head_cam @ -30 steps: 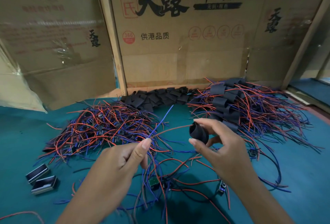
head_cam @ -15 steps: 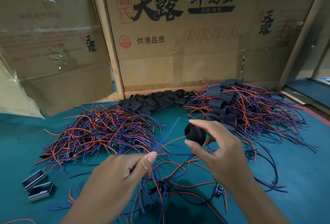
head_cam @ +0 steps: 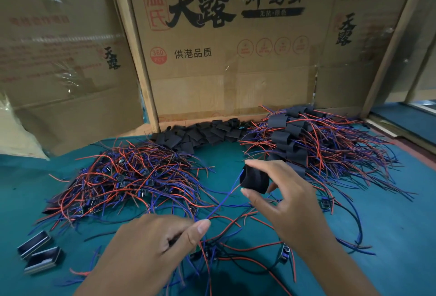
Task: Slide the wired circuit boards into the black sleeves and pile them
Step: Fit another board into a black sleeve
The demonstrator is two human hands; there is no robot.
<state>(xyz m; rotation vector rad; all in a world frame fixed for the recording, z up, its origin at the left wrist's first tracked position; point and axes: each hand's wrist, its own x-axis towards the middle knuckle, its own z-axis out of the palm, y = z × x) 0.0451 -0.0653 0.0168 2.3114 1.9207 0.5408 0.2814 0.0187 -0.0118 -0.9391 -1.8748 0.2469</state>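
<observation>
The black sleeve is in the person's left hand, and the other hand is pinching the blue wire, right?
Not quite. The head view shows the black sleeve held in the right hand, between thumb and fingers. It is the left hand that pinches the blue wire, which runs up toward the sleeve's open end.

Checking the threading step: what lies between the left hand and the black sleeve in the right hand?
In the head view, a blue wire runs from the left hand up to the black sleeve.
</observation>
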